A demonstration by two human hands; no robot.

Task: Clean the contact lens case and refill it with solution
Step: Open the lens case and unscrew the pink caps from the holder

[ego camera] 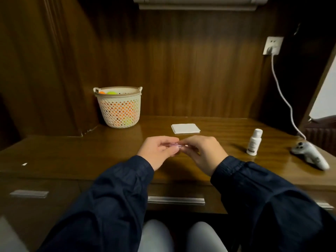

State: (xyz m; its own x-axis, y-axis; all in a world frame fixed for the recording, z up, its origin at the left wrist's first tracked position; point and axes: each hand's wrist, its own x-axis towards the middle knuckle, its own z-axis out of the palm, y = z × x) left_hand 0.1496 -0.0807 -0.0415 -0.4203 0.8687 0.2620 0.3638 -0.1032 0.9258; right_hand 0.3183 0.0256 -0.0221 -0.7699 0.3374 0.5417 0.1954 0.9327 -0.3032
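I see my left hand (157,149) and right hand (201,151) meeting just above the dark wooden counter (72,157), both grips pinched on a small pinkish translucent contact lens case (174,145) held between the fingertips, mostly hidden by them. To open it well, I judge one hand should hold the body level and steady while the other twists a cap off, keeping it over the counter. Outward, a folded white tissue (185,128) lies just beyond the hands, a small white plastic solution bottle (254,142) stands to the right with a label too blurred to read, and a cream perforated basket (119,107) sits far left.
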